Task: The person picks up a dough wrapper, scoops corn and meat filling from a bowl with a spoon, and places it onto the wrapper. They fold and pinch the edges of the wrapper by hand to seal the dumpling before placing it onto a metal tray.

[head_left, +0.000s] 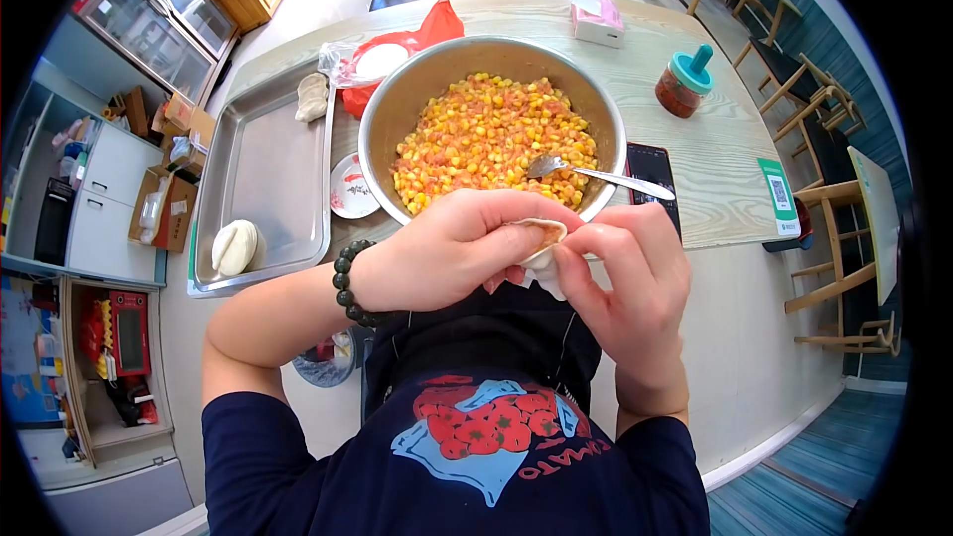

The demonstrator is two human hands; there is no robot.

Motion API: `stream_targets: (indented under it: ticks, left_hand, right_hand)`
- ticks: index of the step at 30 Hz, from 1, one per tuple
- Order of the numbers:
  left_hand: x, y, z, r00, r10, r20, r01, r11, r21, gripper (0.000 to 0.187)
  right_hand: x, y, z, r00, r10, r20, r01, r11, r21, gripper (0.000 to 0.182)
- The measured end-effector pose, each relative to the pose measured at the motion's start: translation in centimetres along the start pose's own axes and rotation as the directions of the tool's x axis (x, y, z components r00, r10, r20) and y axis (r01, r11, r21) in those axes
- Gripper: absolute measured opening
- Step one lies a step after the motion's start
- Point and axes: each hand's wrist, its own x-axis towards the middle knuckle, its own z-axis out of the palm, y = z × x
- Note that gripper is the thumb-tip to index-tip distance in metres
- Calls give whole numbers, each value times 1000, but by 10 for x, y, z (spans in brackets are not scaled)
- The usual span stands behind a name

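Observation:
Just in front of the big steel bowl, a dumpling with filling showing at its top is held between both hands. My left hand, with a dark bead bracelet at the wrist, has its fingers closed around one side of the wrapper. The fingers of my right hand pinch the wrapper's other edge. Corn and pinkish minced filling lies in the bowl. A metal spoon rests in it, its handle over the right rim.
At left, a steel tray carries pale dough wrappers and a dough piece. A small plate, red bag, phone, tissue pack, lidded jar and QR-code stand surround the bowl.

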Motion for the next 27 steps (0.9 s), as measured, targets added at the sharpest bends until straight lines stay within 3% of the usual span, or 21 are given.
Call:
stream_targets:
  ticks: [4,7,10,14,17,19,23,25,27]
  left_hand:
    - [0,5,0,1000,-21,-2,21,999,-38,31]
    - [2,7,-1,999,-42,17,43,998,-46,34]
    - [3,3,-4,995,-37,90,65,939,-338,40]
    - [3,0,-5,997,-30,64,54,909,-413,41]
    - [4,1,-6,997,-59,48,72,930,-361,39]
    - [4,5,-5,999,-31,28,33,997,-63,36]
    - [2,3,-2,999,-9,-53,11,999,31,34]
    - [2,2,-2,999,8,-48,-6,999,42,34]
    - [1,6,-2,1000,14,-25,-12,998,67,35]
  right_hand:
    - [2,-2,2,998,15,-67,-20,997,-69,23]
    - [-1,-1,3,1000,2,-13,-2,1000,-6,25]
    - [-1,-1,0,999,-28,21,29,998,-55,25]
    - [-1,1,1,999,50,11,-50,995,84,23]
    - [0,1,1,993,102,55,-109,985,136,24]
    - [1,3,1,996,-3,86,-2,998,60,25]
    - [1,1,4,997,-6,72,5,1000,24,23]
    - [2,-4,7,987,157,-17,-156,986,66,21]
    - [1,-3,7,991,134,4,-134,987,87,20]
